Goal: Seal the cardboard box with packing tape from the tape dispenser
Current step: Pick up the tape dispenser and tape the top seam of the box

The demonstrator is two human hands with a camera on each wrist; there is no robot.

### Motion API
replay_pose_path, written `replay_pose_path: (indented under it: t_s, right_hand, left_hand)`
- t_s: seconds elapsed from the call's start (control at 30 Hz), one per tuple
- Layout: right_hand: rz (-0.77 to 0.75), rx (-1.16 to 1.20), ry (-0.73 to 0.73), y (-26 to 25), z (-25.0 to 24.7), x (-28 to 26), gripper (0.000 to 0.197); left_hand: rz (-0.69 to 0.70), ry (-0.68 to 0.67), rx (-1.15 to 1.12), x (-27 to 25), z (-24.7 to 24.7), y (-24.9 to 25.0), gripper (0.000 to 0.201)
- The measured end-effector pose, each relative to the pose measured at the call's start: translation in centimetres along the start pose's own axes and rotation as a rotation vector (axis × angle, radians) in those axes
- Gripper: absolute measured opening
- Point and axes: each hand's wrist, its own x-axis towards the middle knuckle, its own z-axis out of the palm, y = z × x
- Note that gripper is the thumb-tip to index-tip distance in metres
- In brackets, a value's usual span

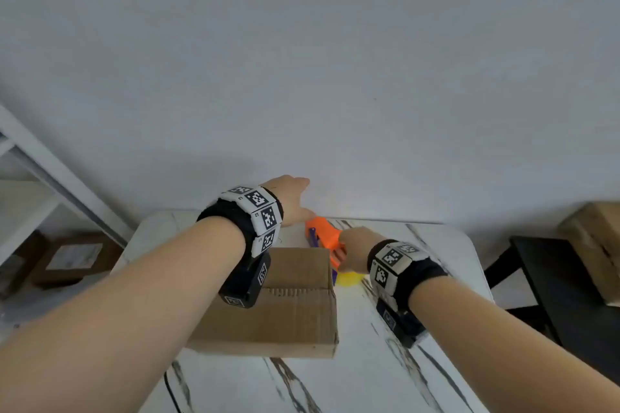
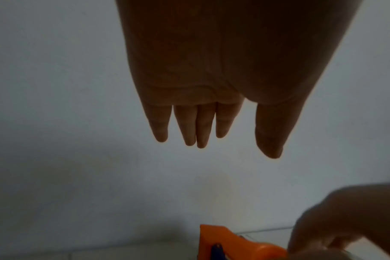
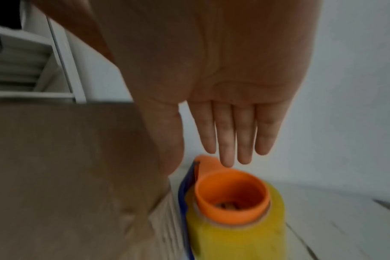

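Both hands show straight fingers above round orange plastic tape dispenser.

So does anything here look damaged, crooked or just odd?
Nothing much stands out. The box sits flat on the table, flaps closed, with only light creasing on its top and no tape visible yet. The tape dispenser lies beside it, under the open right hand. The left hand hovers open.
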Motion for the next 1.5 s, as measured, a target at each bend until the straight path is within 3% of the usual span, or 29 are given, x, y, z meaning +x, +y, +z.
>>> replay_pose_path:
  t_s: [0.03, 0.1, 0.17, 0.33, 0.5, 0.63, 0.73, 0.8, 0.97, 1.13, 1.33, 1.5]
  right_hand:
    - [-0.010, 0.035, -0.024, 0.2, 0.7, 0.4, 0.021]
    - [0.014, 0.039, -0.065, 0.9, 2.3, 1.4, 0.010]
    - [0.087, 0.041, -0.077, 1.4, 4.2, 2.6, 0.027]
    - [0.102, -0.032, -0.014, 1.5, 6.4, 3.9, 0.044]
    - [0.152, 0.022, 0.017, 1.8, 7.3, 5.0, 0.034]
    - [0.198, 0.104, 0.097, 1.7, 6.1, 4.5, 0.029]
    - [0.164, 0.362, 0.141, 2.1, 4.3, 4.0, 0.054]
    - [0.162, 0.385, 0.101, 2.2, 3.0, 3.2, 0.052]
    - [0.240, 0.444, 0.257, 1.6, 1.0, 1.1, 0.026]
    - [0.253, 0.451, 0.358, -0.1, -1.1, -0.6, 0.029]
    - [0.250, 0.490, 0.471, -2.6, -2.1, -2.3, 0.035]
    - [0.264, 0.546, 0.528, -4.0, -2.3, -3.8, 0.037]
  left_hand:
    - [-0.016, -0.030, 0.004, 0.1, 0.2, 0.0, 0.073]
    - [-0.049, -0.056, 0.005, 0.6, 0.8, -0.2, 0.073]
    - [-0.074, -0.086, 0.005, 0.6, 1.2, -0.3, 0.073]
    - [-0.109, -0.111, -0.007, 0.3, 1.8, -0.7, 0.070]
    - [-0.110, -0.126, -0.023, -0.2, 2.0, -0.6, 0.068]
    - [-0.094, -0.122, -0.035, -0.8, 1.8, -0.5, 0.069]
    - [-0.061, -0.101, -0.044, -1.8, 1.8, -0.7, 0.069]
    - [-0.022, -0.091, -0.049, -2.8, 2.2, -1.0, 0.072]
    - [0.010, -0.185, 0.083, -5.7, 4.0, -2.6, 0.109]
    - [-0.027, -0.226, 0.253, -8.3, 5.8, -4.9, 0.134]
    - [-0.100, -0.219, 0.144, -9.9, 8.3, -6.8, 0.137]
    - [-0.117, -0.156, 0.051, -9.9, 8.9, -7.6, 0.128]
